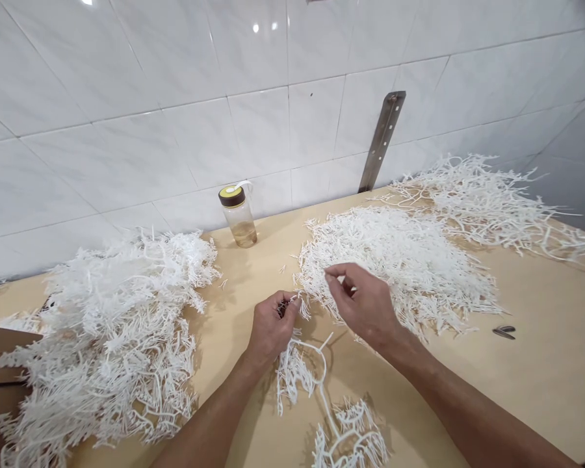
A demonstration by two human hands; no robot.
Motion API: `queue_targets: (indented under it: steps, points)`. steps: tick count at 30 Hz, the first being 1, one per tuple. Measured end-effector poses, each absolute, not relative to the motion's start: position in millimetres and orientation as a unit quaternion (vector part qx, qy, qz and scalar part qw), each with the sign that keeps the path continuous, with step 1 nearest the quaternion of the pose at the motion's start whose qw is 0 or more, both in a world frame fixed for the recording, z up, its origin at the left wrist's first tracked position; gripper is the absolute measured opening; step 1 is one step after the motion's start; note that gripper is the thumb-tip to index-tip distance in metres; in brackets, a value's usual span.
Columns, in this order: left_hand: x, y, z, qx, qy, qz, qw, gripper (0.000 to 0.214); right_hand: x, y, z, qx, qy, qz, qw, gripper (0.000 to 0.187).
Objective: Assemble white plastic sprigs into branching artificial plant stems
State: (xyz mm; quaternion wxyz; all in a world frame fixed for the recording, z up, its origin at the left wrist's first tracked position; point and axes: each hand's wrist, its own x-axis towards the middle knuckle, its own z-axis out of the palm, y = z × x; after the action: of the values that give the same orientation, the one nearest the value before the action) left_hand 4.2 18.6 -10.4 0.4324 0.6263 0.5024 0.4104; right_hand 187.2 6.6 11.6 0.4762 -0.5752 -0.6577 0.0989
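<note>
My left hand [272, 325] is closed around the top of a white plastic branched sprue [316, 383] that trails toward me across the tan table [541, 370]. A small dark thing shows between its fingers. My right hand [363, 302] hovers just right of it, fingers curled with thumb and forefinger pinched near a tiny white piece, over the edge of the middle heap of small white plastic pieces [394, 266].
A big heap of white branched sprues [107, 338] lies at the left, another heap [487, 195] at the back right. A clear bottle with a yellow lid [238, 216] stands by the tiled wall. A metal bracket [383, 140] leans there. A small dark tool [504, 332] lies right.
</note>
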Motion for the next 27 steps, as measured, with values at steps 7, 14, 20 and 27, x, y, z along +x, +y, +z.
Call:
queue_targets:
  steps: [7, 14, 20, 27]
  points:
    - [4.3, 19.8, -12.6, 0.644, 0.497, 0.416, 0.408, 0.018, 164.9, 3.8, 1.0, -0.585, -0.647, 0.335, 0.356, 0.025]
    - [3.3, 19.9, -17.4, 0.668, 0.484, 0.42, 0.379, 0.018, 167.9, 6.6, -4.4, -0.587, -0.628, 0.34, 0.38, 0.023]
    - [2.8, 18.8, -15.4, 0.683, 0.475, 0.42, 0.362, 0.018, 165.9, 5.2, 2.0, -0.592, -0.633, 0.333, 0.373, 0.022]
    - [3.1, 16.2, -14.0, 0.694, 0.476, 0.413, 0.347, 0.018, 166.0, 4.6, 5.5, -0.603, -0.616, 0.352, 0.366, 0.021]
